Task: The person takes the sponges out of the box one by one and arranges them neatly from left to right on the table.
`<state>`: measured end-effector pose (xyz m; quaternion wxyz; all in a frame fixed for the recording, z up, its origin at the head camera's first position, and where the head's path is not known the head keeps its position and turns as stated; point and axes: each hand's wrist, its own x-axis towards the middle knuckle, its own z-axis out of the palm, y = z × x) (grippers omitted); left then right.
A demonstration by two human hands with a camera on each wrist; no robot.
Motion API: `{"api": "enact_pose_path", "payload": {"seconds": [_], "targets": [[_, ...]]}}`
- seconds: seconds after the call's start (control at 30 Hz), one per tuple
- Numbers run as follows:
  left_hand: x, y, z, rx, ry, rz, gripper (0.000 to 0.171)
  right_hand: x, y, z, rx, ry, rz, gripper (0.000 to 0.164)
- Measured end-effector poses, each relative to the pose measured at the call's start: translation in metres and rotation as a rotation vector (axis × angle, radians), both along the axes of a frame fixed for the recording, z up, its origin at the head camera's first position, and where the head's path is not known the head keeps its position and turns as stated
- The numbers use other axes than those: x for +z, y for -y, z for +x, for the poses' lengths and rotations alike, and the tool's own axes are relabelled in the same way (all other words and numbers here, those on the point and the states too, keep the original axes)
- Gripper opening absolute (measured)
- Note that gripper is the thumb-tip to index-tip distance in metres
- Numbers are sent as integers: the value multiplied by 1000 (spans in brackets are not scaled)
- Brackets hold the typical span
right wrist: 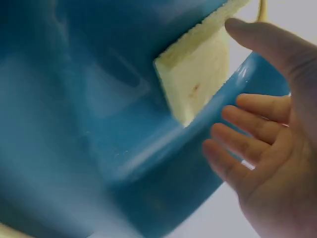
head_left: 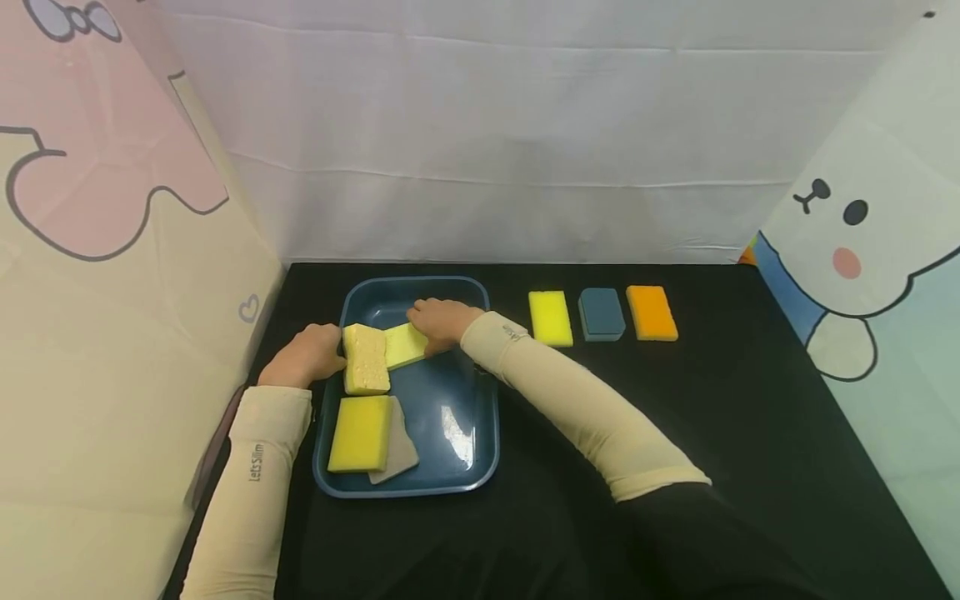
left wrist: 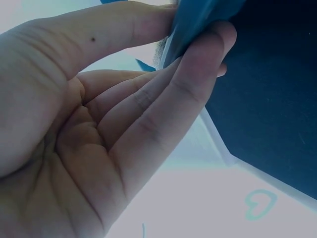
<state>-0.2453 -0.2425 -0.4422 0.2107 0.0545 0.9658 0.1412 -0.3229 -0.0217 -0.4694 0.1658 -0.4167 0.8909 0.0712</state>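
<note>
A blue tray [head_left: 431,429] lies on the black table. My left hand [head_left: 303,358] pinches its left rim, with the thumb on one side and the fingers on the other in the left wrist view. Inside the tray, my right hand [head_left: 442,321] is at the right end of a pale yellow sponge [head_left: 405,343]. In the right wrist view the thumb is at the edge of that sponge and the other fingers are extended, apart from it. A wavy-sided cream sponge [head_left: 367,360] lies beside it. Nearer the front, a yellow sponge [head_left: 360,433] partly covers a grey flat piece [head_left: 397,446].
Right of the tray, a bright yellow sponge [head_left: 551,318], a blue-grey sponge [head_left: 602,314] and an orange sponge [head_left: 652,313] stand in a row on the black table [head_left: 570,467]. A white cloth wall [head_left: 510,142] is behind; printed cloth panels flank both sides.
</note>
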Motion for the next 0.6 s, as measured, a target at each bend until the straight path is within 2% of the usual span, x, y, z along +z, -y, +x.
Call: {"api": "enact_pose_path", "payload": {"seconds": [0.27,0.6], "targets": [[1,1,3,19,-2,20,12,-4,25,4,7,37,35,64],[0,2,3,-8,-8,5,18,-11,26,7,-10,33,26,61]]}}
